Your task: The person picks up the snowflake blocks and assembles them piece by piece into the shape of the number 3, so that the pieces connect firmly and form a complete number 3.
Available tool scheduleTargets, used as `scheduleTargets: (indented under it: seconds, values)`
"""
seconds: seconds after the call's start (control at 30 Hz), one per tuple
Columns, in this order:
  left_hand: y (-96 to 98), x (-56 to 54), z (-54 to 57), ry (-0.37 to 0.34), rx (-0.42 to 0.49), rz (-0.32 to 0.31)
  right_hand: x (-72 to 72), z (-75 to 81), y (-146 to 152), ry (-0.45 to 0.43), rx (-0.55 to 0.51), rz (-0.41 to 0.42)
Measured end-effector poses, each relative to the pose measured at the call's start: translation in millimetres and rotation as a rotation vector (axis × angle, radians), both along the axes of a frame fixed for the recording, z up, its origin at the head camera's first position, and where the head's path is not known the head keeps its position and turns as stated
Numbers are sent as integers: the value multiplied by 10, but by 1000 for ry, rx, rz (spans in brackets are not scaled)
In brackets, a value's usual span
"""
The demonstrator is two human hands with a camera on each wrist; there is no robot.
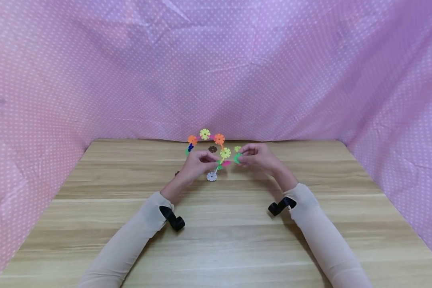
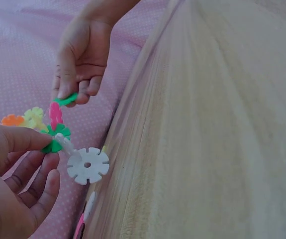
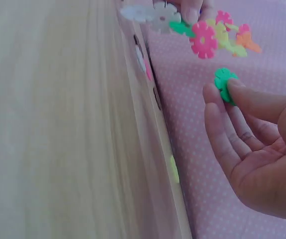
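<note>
While two hands [image 1: 197, 165] [image 1: 261, 157] hover, each pinches one disc [image 2: 55, 146] [image 3: 223, 83].

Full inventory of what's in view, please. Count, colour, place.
flower-disc chain: 1, multicoloured, in the left grip; disc count unclear
green disc: 1, green, in the right grip, apart from the chain
brown discs: 2, brown, on the table, one partly hidden by the left hand
yellow disc: 1, yellow, on the table beyond the right grip
white disc: 1, white, on the table
pink disc: 1, pink, on the table
table: 1, wood-coloured, below
cloth: at least 1, pink with white dots, around the table
black wrist devices: 2, black, at the cuffs
sleeves: 2, beige, forearms
left grip, right grip: 1 each, bare, above the table
</note>
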State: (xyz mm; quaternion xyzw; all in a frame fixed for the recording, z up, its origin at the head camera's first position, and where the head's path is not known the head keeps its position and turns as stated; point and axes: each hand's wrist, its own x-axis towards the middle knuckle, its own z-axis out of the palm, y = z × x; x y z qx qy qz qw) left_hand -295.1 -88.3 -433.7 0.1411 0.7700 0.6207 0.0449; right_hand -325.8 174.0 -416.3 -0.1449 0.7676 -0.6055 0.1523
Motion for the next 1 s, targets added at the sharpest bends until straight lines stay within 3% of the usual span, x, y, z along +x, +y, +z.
scheduleTargets:
  seconds: [0.7, 1.0]
  values:
    - [-2, 13, 28, 5, -14, -6, 97, -24, -179, 0, -97, 11]
    - [11, 11, 31, -62, -41, 18, 100, -50, -198, 20, -101, -27]
